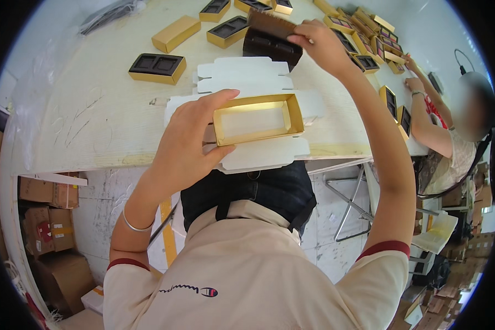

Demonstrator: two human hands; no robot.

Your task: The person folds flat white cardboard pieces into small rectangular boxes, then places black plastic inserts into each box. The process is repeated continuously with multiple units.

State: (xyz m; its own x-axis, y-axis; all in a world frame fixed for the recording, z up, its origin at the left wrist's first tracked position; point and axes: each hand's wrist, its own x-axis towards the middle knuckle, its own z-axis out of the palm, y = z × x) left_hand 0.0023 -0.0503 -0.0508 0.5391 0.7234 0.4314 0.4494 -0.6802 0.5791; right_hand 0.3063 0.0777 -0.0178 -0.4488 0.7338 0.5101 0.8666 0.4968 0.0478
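An open gold cardboard box (pixel 258 137) with a pale inside stands in front of me. My left hand (pixel 184 124) grips its left end, thumb at the near side and fingers at the far side. Under and around the box lie flat white card blanks (pixel 267 155) with folded-out flaps. Farther off, my right hand (pixel 323 47) pinches the right end of a thin, dark brown plastic insert (pixel 272 23), which is tilted up. Just below that insert sit more dark plastic inserts (pixel 270 48), close together on the table.
Gold boxes with black inserts (pixel 158 66) stand at the far left and back of the table (pixel 77 129). A closed gold box (pixel 176 33) lies among them. Many filled boxes (pixel 368 41) are piled at the far right, where another person (pixel 443 126) sits working.
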